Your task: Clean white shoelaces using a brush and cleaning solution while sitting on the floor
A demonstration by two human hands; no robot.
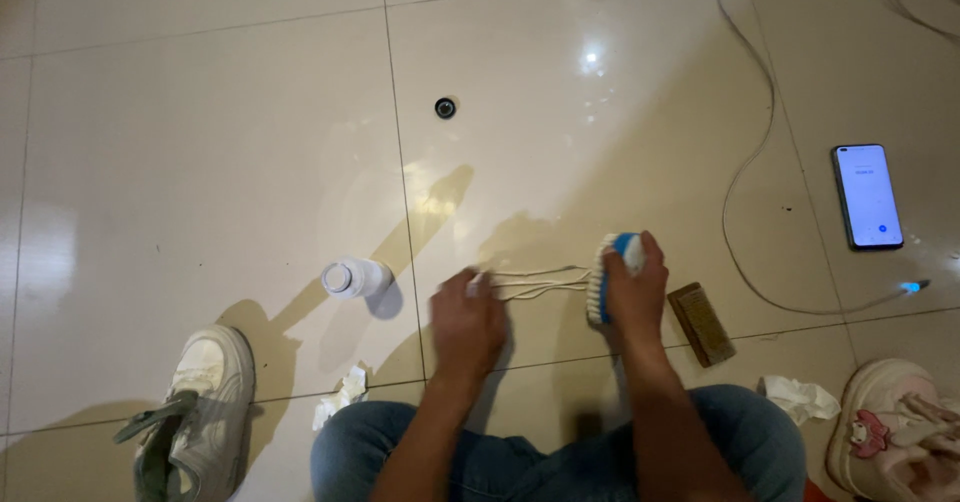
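White shoelaces (pixel 535 282) stretched flat on the tiled floor (pixel 200 142) at frame centre, long axis running left to right between both hands; strands too thin and too close to count surely, seemingly two or three

Left hand (pixel 465 324) pressed palm down on the left end of the laces, fingers curled over them, pinning rather than lifting

Right hand (pixel 635 287) clenched around one blue-and-white scrubbing brush (pixel 603 280), bristles facing left and touching the right end of the laces

Laces thus directly between the hands, each end under one of them, neither hand nearer than the other; brush stroke line same as the lace axis

One brown block (pixel 702 323), perhaps a second brush or a soap bar, just right of the right hand, apart from it

One small white bottle (pixel 352 278) left of the left hand, near but not touching

One white-and-green shoe (pixel 195 412) at lower left, one pink shoe (pixel 900 432) at lower right

Two crumpled tissues: one (pixel 342 394) at lower centre-left, one (pixel 797 398) at lower right

One phone (pixel 867 196) at right, screen lit, and a cable (pixel 745 162) curving past it

One floor drain (pixel 445 108) above centre
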